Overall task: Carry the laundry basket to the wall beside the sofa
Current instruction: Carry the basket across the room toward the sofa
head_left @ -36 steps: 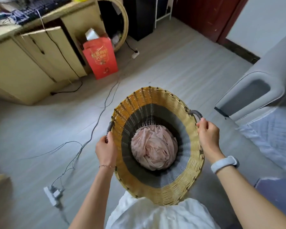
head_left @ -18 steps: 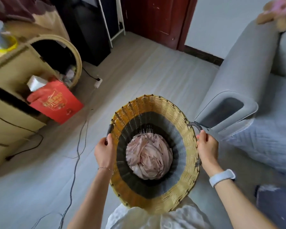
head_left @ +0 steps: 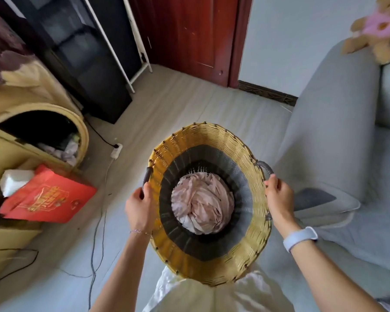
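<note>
A round woven laundry basket [head_left: 212,136], yellow at the rim and grey-black inside, hangs in front of me above the floor. Pink crumpled cloth [head_left: 202,204] lies in its bottom. My left hand [head_left: 140,206] grips the dark handle on the basket's left side. My right hand [head_left: 279,197] holds the grey handle on the right side, close to the grey sofa's armrest [head_left: 324,140]. The pale wall [head_left: 291,41] with its dark skirting stands ahead, beside the sofa's far end.
A red door [head_left: 189,34] is straight ahead. On the left stand a black cabinet [head_left: 81,59], a yellow cupboard [head_left: 32,136] and a red box [head_left: 47,199]. Cables and a power strip [head_left: 116,150] lie on the floor. A plush toy [head_left: 374,30] sits on the sofa back.
My view has swung right and forward: the cupboard and red box slid to the left, the door and wall came closer. Both hands kept their hold on the basket.
</note>
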Tool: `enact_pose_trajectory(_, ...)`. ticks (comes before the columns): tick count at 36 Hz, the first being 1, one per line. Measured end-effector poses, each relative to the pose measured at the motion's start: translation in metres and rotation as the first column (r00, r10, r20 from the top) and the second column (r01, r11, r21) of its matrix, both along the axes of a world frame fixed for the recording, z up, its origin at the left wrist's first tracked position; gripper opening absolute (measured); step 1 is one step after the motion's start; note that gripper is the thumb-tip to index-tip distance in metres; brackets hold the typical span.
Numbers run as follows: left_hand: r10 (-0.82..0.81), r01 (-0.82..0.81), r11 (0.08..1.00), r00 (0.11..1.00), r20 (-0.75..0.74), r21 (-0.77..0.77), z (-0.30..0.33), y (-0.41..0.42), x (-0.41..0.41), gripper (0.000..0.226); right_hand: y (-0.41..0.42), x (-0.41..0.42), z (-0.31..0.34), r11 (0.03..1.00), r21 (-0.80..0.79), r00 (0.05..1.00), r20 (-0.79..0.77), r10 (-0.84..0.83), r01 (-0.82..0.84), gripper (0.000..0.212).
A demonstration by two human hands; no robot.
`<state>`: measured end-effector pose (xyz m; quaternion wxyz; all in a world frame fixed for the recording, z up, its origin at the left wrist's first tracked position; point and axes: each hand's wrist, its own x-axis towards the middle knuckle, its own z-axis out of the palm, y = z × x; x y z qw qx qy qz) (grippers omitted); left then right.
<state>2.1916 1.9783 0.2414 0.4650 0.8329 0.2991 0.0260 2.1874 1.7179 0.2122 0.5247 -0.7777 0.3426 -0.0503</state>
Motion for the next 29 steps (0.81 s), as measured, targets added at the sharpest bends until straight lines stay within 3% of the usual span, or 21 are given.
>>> enact_pose_trajectory(10, -0.024, 0.020, 0.998, 0.997, -0.071, -0.064, -0.036, -0.024, 0.170, 0.036, -0.027, 0.156, -0.014, 0.995, -0.053, 0.997, -0.014, -0.080, 0.079, 0.041)
enact_pose_trajectory(21, -0.157, 0.151, 0.986, 0.983, -0.091, -0.073, -0.045, -0.053, 0.398, 0.037, -0.055, 0.345, 0.005, 0.982, -0.110, 0.983, -0.083, -0.165, 0.155, 0.047)
enact_pose_trajectory(29, -0.300, 0.299, 0.954, 0.948, -0.105, -0.033, -0.048, -0.101, 0.513, 0.038, -0.087, 0.403, -0.006, 0.962, 0.007, 0.952, -0.150, -0.267, 0.271, 0.039)
